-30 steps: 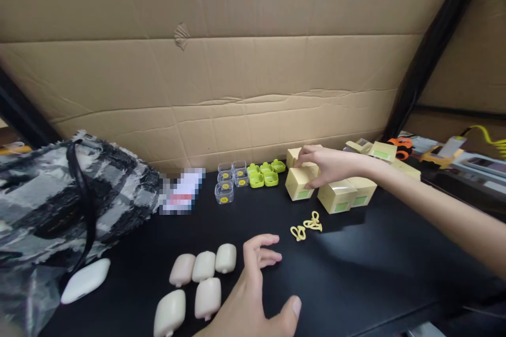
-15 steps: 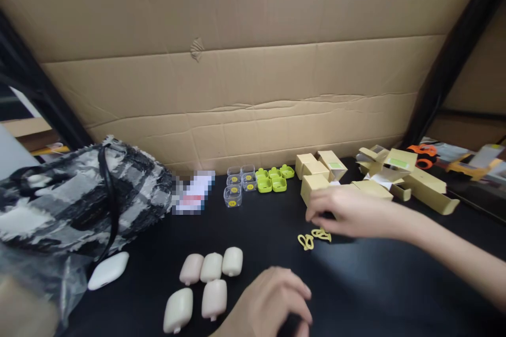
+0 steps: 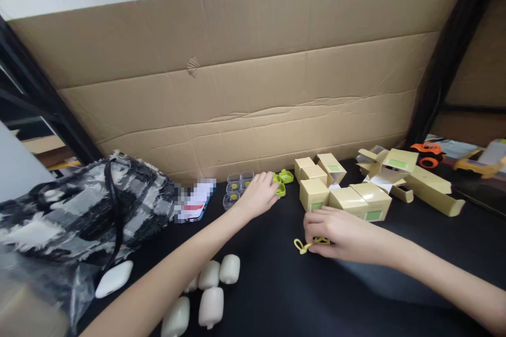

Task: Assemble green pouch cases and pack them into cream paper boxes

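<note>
Small packing workstation, likely a warehouse or workshop.
Black surface (image 3: 356, 295), cardboard sheet (image 3: 253, 89) as backdrop, small product boxes (image 3: 348, 197), metal rack post (image 3: 446, 58).

Counter (image 3: 276, 295): plain black. Lime-green cases (image 3: 283, 178) under the left grip (image 3: 259, 196), one solid colour. Just beside that grip, clear boxes (image 3: 236, 187) with small yellow round stickers inside. Pale yellow loops (image 3: 304, 245) at the fingertips of the right grip (image 3: 336, 231). Behind the right grip, tan cartons (image 3: 348, 197), some with a light-green label patch on one face. Near the left forearm, cream-beige pods (image 3: 211, 289), unpatterned. Further left of the left grip, a fabric bag (image 3: 79, 210) in a black, grey and white blotched weave with a black strap; below it a plain white case (image 3: 114, 279). Brown cardboard wall (image 3: 253, 79) behind both grips. Orange object (image 3: 427, 148) far right of the right grip.
</note>
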### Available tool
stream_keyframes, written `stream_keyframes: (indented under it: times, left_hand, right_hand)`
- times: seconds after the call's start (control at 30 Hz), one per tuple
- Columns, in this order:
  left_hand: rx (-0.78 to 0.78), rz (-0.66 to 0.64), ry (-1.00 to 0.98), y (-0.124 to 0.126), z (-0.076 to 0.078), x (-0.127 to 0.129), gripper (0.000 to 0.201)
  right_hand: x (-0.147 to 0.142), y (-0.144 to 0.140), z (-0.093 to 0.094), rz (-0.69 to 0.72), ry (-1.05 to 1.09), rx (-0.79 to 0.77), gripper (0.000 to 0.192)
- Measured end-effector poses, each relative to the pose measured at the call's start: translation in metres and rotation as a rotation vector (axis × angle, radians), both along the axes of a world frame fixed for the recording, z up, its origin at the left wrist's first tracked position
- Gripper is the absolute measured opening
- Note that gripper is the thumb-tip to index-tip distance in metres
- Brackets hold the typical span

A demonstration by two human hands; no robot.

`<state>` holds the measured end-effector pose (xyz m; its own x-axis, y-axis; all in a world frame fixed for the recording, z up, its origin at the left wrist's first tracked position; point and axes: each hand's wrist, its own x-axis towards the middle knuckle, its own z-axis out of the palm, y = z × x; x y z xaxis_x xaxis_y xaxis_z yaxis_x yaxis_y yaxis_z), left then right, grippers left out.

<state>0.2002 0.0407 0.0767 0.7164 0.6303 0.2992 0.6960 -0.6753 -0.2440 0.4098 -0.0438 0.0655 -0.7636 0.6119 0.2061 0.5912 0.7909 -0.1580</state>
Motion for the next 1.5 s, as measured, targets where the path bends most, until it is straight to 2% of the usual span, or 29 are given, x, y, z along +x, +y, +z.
stream_keyframes:
  times: [0.1, 0.2, 0.3, 0.43, 0.53, 0.63, 0.7, 0.83, 0.97, 1.07, 1.17, 1.27, 1.33, 1.5]
  left_hand:
    - [-0.055, 0.002, -0.007, 0.014, -0.012, 0.009, 0.033]
    - [-0.107, 0.007, -0.046, 0.005, -0.01, 0.01, 0.033]
    - [-0.172, 0.016, -0.111, -0.026, 0.0, 0.003, 0.027]
    - [-0.295, 0.051, -0.246, -0.088, 0.009, -0.009, 0.007]
    - [-0.416, 0.039, -0.367, -0.125, 0.002, -0.014, 0.007]
    - [-0.599, 0.03, -0.767, -0.143, -0.015, -0.015, 0.027]
    - [-0.706, 0.056, -0.911, -0.147, -0.024, -0.015, 0.042]
    - [-0.899, 0.068, -1.014, -0.153, -0.034, -0.014, 0.058]
    - [-0.974, 0.035, -1.192, -0.158, -0.043, -0.014, 0.069]
    - [-0.961, 0.032, -1.435, -0.156, -0.05, -0.016, 0.065]
    - [-1.078, 0.0, -1.639, -0.151, -0.052, -0.017, 0.054]
    - [-1.284, -0.014, -1.674, -0.148, -0.047, -0.017, 0.036]
    - [-1.377, 0.009, -1.668, -0.148, -0.046, -0.016, 0.032]
    - [-1.448, 0.037, -1.679, -0.148, -0.055, -0.015, 0.028]
  right_hand:
    - [0.002, -0.002, 0.005, -0.018, 0.087, 0.005, 0.01]
    - [0.0, -0.006, 0.007, -0.067, 0.211, 0.024, 0.013]
    - [-0.003, -0.01, 0.005, -0.107, 0.343, 0.016, 0.012]
    - [-0.007, -0.017, 0.005, -0.11, 0.564, -0.046, 0.009]
    - [-0.011, -0.023, 0.006, -0.087, 0.737, -0.125, 0.007]
    - [-0.015, -0.029, 0.006, -0.057, 0.784, -0.164, 0.007]
    - [-0.017, -0.033, 0.004, -0.028, 0.796, -0.163, 0.011]
    - [-0.022, -0.039, -0.002, 0.05, 0.775, -0.146, 0.013]
    - [-0.029, -0.042, -0.007, 0.131, 0.722, -0.185, 0.01]
    - [-0.034, -0.043, -0.011, 0.097, 0.738, -0.262, 0.01]
    - [-0.036, -0.044, -0.015, 0.026, 0.769, -0.314, 0.008]
    - [-0.037, -0.043, -0.019, -0.037, 0.738, -0.259, 0.006]
    - [-0.036, -0.043, -0.021, -0.062, 0.677, -0.182, 0.008]
    - [-0.035, -0.043, -0.021, -0.099, 0.531, -0.094, 0.013]
